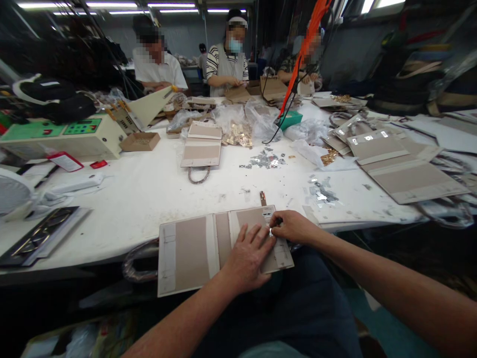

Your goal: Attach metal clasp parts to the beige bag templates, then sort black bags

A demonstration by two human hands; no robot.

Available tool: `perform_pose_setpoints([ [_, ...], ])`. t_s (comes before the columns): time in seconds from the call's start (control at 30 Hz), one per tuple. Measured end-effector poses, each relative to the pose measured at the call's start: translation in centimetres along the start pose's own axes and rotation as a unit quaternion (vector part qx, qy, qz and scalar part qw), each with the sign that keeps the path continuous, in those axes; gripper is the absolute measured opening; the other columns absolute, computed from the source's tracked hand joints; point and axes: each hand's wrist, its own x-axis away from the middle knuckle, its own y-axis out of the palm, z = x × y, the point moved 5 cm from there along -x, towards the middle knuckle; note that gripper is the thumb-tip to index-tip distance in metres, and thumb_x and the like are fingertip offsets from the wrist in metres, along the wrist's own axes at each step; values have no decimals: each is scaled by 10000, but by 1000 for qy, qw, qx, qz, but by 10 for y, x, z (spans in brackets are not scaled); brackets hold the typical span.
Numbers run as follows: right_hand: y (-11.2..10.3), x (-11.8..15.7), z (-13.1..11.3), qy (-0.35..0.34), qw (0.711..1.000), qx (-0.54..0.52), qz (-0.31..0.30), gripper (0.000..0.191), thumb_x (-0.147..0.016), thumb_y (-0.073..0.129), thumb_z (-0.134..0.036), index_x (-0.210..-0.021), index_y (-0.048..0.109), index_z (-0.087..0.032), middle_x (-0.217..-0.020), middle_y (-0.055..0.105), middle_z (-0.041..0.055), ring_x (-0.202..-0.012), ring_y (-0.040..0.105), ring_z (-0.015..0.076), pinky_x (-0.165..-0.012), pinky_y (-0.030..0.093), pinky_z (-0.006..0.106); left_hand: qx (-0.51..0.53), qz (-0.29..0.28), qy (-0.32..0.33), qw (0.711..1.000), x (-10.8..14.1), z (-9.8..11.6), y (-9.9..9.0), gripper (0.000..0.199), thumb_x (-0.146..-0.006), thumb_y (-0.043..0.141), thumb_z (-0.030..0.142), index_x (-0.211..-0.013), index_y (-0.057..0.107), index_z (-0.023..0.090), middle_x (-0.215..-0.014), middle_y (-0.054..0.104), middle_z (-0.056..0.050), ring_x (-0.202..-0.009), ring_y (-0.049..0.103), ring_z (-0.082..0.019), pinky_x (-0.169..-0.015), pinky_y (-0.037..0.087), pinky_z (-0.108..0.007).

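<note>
A beige and grey bag panel [194, 248] lies unfolded across the table's front edge, with a wrapped handle [130, 266] sticking out at its left. My left hand [249, 256] rests flat on the panel's right part, fingers spread. Thumb and forefinger of my right hand [288, 226] pinch together at the panel's upper right, beside a small shiny metal piece [271, 231]; what is between the fingertips is too small to name. Just beyond the panel's top edge stands a small brown and gold strip [263, 198].
Thin metal plates [264, 160] lie scattered mid-table, with more [322, 193] at the right. Another panel [201, 149] lies farther back. Stacked panels [406, 166] fill the right side. A cream machine [67, 136] stands at the left. Three people sit across the table.
</note>
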Motion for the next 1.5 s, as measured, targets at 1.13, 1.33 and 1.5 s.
perform_pose_setpoints([
  [1.13, -24, -2, -60, -165, 875, -430, 151, 508, -945, 646, -459, -569, 529, -138, -498, 446, 15, -429, 414, 93, -426, 307, 245, 16, -22, 0, 1000, -6, -3, -3, 918, -750, 751, 577, -1534, 459, 197, -1547, 395, -186, -1502, 278, -348, -1276, 23, -562],
  [1.33, -19, 6, -56, -173, 864, -438, 181, 517, -968, 588, -463, -567, 491, -152, -491, 433, 14, -425, 397, 97, -429, 309, 254, 22, -10, 0, 1000, -5, -2, -3, 928, -721, 782, 562, -1518, 482, 195, -1492, 425, -203, -1469, 320, -365, -1270, 39, -569],
  [1.5, -22, 8, -71, -188, 885, -399, 151, 529, -977, 591, -457, -556, 530, -143, -474, 438, 16, -417, 406, 101, -436, 312, 260, 28, -7, 3, 1000, -5, -3, -4, 906, -734, 772, 580, -1508, 491, 202, -1467, 437, -189, -1450, 333, -362, -1266, 57, -576],
])
